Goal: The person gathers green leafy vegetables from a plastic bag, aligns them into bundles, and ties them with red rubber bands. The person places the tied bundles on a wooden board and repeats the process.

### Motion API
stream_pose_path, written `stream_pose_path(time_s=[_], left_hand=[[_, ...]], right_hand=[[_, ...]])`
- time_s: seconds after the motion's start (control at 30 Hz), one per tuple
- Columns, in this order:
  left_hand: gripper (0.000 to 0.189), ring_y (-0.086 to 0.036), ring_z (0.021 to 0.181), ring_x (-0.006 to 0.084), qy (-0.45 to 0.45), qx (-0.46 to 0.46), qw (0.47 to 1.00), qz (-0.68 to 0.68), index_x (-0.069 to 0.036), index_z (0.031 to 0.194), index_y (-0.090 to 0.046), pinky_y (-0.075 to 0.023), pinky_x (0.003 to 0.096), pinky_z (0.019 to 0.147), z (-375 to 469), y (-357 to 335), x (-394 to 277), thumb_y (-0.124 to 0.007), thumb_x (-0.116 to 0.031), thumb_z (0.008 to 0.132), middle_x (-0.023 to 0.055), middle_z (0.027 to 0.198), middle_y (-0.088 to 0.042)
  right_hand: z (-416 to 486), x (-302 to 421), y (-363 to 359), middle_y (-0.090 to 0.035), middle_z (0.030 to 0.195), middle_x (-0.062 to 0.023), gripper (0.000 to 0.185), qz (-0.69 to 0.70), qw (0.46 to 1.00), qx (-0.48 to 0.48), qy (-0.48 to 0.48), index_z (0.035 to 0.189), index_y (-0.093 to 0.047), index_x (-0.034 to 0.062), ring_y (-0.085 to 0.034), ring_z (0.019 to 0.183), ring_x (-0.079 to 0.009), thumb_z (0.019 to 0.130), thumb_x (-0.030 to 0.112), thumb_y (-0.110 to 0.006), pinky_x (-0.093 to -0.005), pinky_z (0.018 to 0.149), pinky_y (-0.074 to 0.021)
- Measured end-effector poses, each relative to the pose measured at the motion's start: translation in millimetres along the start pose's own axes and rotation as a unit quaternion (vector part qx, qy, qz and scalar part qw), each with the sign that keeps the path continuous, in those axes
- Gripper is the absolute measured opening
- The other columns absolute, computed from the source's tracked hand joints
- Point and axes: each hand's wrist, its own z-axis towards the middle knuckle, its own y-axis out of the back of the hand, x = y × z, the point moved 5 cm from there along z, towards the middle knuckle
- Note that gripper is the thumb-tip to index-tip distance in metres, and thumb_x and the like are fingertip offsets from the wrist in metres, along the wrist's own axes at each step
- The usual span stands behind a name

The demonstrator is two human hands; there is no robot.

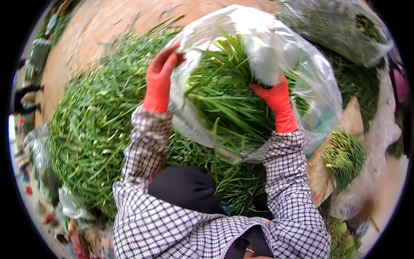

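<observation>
A large clear plastic bag (318, 81) stands in front of me with its mouth spread wide. Long green leafy stalks (233, 113) fill much of its inside. At its left rim is my left hand (163, 74) in a red glove, fingers apart and holding nothing. My right hand (275, 100), gloved in red too, reaches inside the bag and grips a bunch of green stalks (231, 55), whose pale ends point away from me. A fold of plastic hides most of the right fingers.
Loose greens (97, 139) form a big heap on the left. A tied bundle of thin green stalks (344, 157) rests on tan sheeting (351, 113) to the right. Another filled plastic bag (336, 35) lies at the far right. Figures of people (27, 98) appear at the left rim.
</observation>
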Motion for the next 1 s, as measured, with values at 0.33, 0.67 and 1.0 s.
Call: stream_pose_path(time_s=[0.33, 0.67, 1.0], left_hand=[[0.093, -0.040, 0.122, 0.0287, -0.079, 0.309, 0.885, 0.340, -0.005, 0.142, -0.022, -0.0330, 0.0402, 0.101, -51.4, -135.1, -11.1, -0.074, -0.023, 0.068, 0.0140, 0.137, -0.040], [0.130, -0.017, 0.136, 0.0351, -0.295, 0.320, 0.881, 0.186, -0.005, 0.142, -0.016, -0.0141, 0.0509, 0.111, -49.0, -199.2, 1.8, -0.084, -0.051, 0.041, 0.0148, 0.144, -0.028], [0.093, -0.046, 0.112, 0.0366, -0.415, 0.273, 0.860, 0.116, -0.008, 0.131, -0.036, -0.0392, 0.0446, 0.093, -87.0, -269.1, -116.3, -0.078, -0.035, 0.052, 0.0153, 0.118, -0.050]], right_hand=[[-28.5, 42.3, 3.7, -0.053, 0.123, -0.0133, 0.086, 0.129, 0.987, 0.095, -0.003, 0.138, -0.032, 0.0074, -0.055, 0.107, -0.0201, 0.065, 0.009, -0.077, -0.0339, 0.091, -0.0461], [-64.1, 57.5, 65.1, -0.043, 0.128, -0.0156, 0.110, 0.112, 0.987, 0.112, -0.005, 0.143, -0.020, 0.0084, -0.044, 0.117, -0.0292, 0.054, 0.015, -0.085, -0.0378, 0.099, -0.0361], [-87.7, 95.1, 98.3, -0.051, 0.118, -0.0167, 0.099, 0.107, 0.981, 0.151, 0.053, 0.139, -0.025, 0.0040, -0.051, 0.110, -0.0278, 0.059, 0.016, -0.082, -0.0369, 0.093, -0.0410]])
